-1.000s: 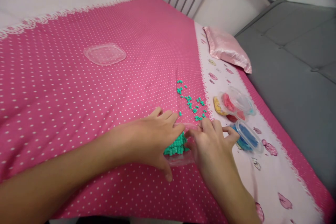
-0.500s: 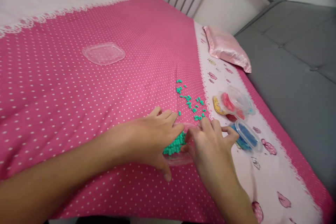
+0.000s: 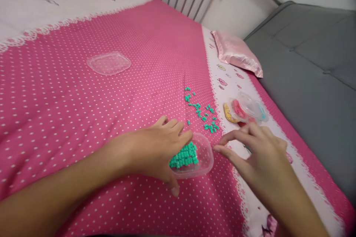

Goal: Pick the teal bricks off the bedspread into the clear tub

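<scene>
A clear plastic container [image 3: 206, 155] sits on the bed with small green blocks [image 3: 185, 156] packed in rows in its left part. My left hand [image 3: 158, 148] spans its left end, thumb by the near rim and fingers over the far side. Just off the container's right rim, my right hand [image 3: 256, 152] is closed in a pinch, thumb and forefinger tips together. Whatever those fingertips may hold is too small to make out. Beyond the container, loose green blocks [image 3: 204, 119] lie scattered on the sheet.
A clear lid [image 3: 109, 63] lies flat at the upper left on the pink dotted sheet [image 3: 150, 63]. To the right are containers with yellow pieces [image 3: 229, 113] and red pieces [image 3: 238, 109]. Farther back are a pink pillow [image 3: 237, 52] and a grey padded headboard [image 3: 308, 55].
My right hand has moved right, out of the container, and now covers the tub of blue pieces. My left hand stays on the container. The view has shifted slightly.
</scene>
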Demonstrator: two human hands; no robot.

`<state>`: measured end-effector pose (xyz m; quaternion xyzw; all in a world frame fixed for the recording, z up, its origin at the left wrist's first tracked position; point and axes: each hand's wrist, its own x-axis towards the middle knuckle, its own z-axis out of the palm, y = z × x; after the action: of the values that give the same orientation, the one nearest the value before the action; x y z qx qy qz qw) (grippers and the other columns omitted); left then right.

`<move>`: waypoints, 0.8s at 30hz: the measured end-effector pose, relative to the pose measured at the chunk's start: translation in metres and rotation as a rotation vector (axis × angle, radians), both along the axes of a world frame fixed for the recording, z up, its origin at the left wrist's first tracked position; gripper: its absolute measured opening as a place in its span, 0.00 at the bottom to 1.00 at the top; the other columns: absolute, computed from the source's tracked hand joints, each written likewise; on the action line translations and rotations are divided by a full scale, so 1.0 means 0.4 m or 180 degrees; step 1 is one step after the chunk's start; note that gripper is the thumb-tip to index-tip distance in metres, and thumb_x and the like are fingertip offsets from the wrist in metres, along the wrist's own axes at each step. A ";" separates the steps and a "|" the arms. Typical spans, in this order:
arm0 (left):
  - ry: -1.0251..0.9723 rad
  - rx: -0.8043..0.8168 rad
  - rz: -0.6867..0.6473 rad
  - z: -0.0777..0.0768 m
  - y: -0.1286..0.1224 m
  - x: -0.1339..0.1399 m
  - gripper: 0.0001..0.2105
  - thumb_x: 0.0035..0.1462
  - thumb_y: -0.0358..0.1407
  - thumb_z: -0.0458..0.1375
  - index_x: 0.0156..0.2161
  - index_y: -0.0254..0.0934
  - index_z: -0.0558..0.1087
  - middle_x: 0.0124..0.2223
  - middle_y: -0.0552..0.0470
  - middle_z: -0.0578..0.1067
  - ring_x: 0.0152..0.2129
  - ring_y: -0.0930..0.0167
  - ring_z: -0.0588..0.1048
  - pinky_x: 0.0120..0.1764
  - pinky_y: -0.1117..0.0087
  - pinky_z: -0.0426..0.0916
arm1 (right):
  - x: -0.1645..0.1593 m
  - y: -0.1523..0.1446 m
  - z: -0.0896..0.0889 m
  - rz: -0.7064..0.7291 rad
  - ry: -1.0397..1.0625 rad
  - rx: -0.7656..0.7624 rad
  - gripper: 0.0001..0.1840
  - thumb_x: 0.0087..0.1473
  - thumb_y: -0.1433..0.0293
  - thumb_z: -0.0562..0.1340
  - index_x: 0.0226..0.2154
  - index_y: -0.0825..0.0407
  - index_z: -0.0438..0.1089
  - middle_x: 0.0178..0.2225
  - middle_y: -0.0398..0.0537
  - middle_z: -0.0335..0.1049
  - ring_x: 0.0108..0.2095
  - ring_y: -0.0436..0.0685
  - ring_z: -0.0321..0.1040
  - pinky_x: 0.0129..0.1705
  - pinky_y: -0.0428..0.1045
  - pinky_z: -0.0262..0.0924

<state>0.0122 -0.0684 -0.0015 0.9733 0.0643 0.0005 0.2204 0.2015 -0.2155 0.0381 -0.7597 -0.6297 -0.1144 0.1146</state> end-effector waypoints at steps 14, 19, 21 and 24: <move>0.0579 -0.1132 0.0075 0.062 0.111 -0.044 0.44 0.36 0.46 0.75 0.59 0.43 0.64 0.57 0.50 0.71 0.53 0.63 0.71 0.54 0.67 0.68 | 0.075 0.125 -0.217 0.0385 0.1111 0.0211 0.14 0.65 0.69 0.59 0.49 0.51 0.77 0.43 0.51 0.74 0.47 0.59 0.64 0.53 0.53 0.58; 0.0709 -0.1233 0.0154 0.056 0.146 -0.048 0.42 0.39 0.47 0.74 0.60 0.44 0.64 0.60 0.50 0.71 0.55 0.63 0.72 0.56 0.65 0.67 | 0.049 0.157 -0.234 0.0560 0.1144 0.0174 0.13 0.63 0.68 0.62 0.48 0.47 0.78 0.45 0.49 0.76 0.50 0.59 0.62 0.55 0.54 0.54; 0.0718 -0.1284 0.0125 0.052 0.146 -0.046 0.42 0.40 0.48 0.74 0.60 0.45 0.64 0.60 0.50 0.71 0.54 0.62 0.72 0.55 0.65 0.68 | 0.053 0.161 -0.241 0.0590 0.1179 0.0204 0.11 0.63 0.67 0.63 0.46 0.47 0.78 0.45 0.47 0.78 0.49 0.59 0.64 0.55 0.55 0.53; 0.0663 -0.1227 0.0018 0.040 0.145 -0.042 0.41 0.40 0.48 0.74 0.60 0.45 0.65 0.58 0.50 0.71 0.54 0.60 0.72 0.55 0.64 0.68 | 0.061 0.170 -0.253 0.0618 0.1259 0.0278 0.07 0.61 0.67 0.64 0.41 0.47 0.79 0.41 0.45 0.80 0.46 0.59 0.65 0.54 0.55 0.54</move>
<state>-0.0046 -0.0104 0.0147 0.9078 0.0884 -0.1117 0.3945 0.2257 -0.1474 -0.0633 -0.6975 -0.6596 0.0212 0.2792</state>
